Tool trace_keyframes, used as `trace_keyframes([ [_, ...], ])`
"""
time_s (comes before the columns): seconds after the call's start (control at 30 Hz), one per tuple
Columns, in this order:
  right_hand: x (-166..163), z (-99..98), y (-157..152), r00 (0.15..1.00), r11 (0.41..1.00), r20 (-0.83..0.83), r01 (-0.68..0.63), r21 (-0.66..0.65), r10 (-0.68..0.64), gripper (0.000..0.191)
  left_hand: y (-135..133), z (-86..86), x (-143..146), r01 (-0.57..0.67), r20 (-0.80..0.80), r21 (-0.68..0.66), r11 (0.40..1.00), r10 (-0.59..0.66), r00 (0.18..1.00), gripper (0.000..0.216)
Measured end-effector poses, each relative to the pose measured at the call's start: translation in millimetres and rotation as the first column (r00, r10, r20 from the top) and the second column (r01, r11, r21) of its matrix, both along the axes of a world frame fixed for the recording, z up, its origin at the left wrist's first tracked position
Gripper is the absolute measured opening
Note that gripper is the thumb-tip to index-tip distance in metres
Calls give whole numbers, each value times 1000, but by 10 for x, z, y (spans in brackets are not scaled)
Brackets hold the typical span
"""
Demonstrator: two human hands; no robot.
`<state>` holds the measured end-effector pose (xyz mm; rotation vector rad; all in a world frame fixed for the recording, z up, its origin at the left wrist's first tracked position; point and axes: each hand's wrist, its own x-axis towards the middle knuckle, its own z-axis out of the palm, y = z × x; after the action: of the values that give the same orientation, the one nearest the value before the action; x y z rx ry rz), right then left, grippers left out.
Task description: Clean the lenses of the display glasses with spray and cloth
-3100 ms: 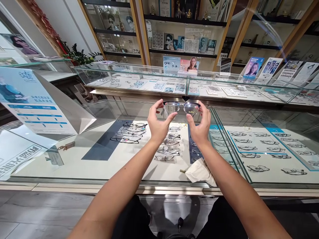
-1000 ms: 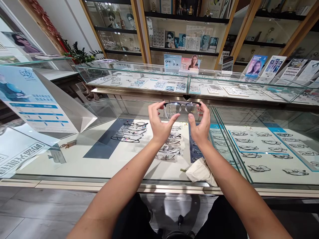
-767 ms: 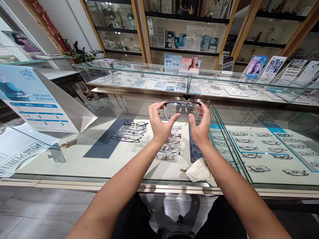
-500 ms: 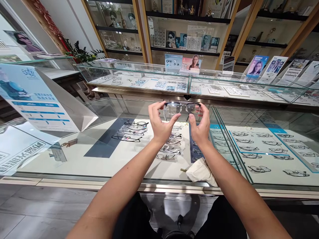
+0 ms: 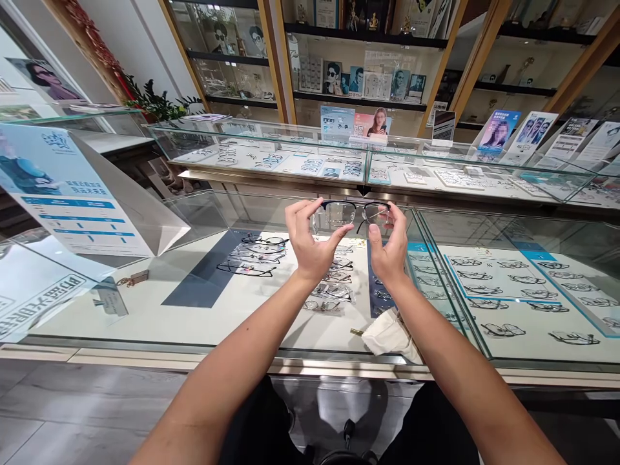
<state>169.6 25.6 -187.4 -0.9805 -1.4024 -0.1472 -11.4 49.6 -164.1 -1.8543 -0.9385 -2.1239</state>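
Observation:
A pair of eyeglasses (image 5: 340, 212) with a dark upper rim and clear lenses is held up above the glass display case (image 5: 184, 349). My left hand (image 5: 311, 240) grips its left end, fingers on top and thumb stretched below the lens. On the other end, my right hand (image 5: 390, 243) pinches the frame near the hinge, its thumb under the right lens. One dark temple hangs behind the lenses. Beneath my right forearm a cream cloth (image 5: 389, 332) lies on the glass, beside a thin brass-coloured tool end (image 5: 356, 332).
Rows of eyeglasses (image 5: 261, 253) are displayed in the case below. A folded advertising stand (image 5: 72, 194) stands at the left. Another glass counter (image 5: 271, 132) runs across behind, with small posters on it. A stool base (image 5: 347, 429) shows between my legs.
The eyeglasses have tilted slightly and dropped a few pixels in my hands, and the lens glare has faded. Both hands keep their grip. The cloth lies where it was.

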Motion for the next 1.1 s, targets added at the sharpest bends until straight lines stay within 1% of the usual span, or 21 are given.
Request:
trace_keyframes([
  [0.2, 5, -5, -4, 1000, 1000, -5, 0, 7, 0, 64, 0, 8, 2, -2, -14, -9, 1000, 2, 1000, 79],
  [0.3, 9, 8, -10, 999, 999, 6, 37, 30, -37, 65, -4, 27, 13, -9, -10, -47, 999, 9, 1000, 78],
  [0.4, 10, 22, -12, 997, 996, 11, 75, 55, -76, 67, -11, 41, 19, 18, -15, -83, 996, -20, 1000, 74],
  [0.53, 12, 42, -17, 996, 993, 6, 86, 83, -87, 68, -16, 44, 22, 63, -9, -120, 991, -65, 998, 71],
  [0.63, 17, 66, -33, 993, 990, 35, 107, 92, -110, 68, -1, 36, 24, 80, 10, -135, 988, -80, 997, 71],
  [0.83, 16, 114, -81, 995, 993, 77, 60, 104, -68, 69, 53, 2, 30, 114, 48, -189, 975, -106, 993, 75],
  [0.9, 16, 125, -88, 997, 994, 68, 41, 99, -47, 68, 65, -5, 29, 119, 59, -166, 979, -111, 992, 73],
  [1.0, 28, 137, -81, 1000, 996, 18, 16, 91, -18, 56, 75, -6, 22, 91, 58, -94, 991, -86, 995, 71],
  [1.1, 43, 148, -63, 997, 994, -67, -40, 99, 46, 47, 80, -1, 11, 52, 28, -56, 997, -51, 998, 71],
])
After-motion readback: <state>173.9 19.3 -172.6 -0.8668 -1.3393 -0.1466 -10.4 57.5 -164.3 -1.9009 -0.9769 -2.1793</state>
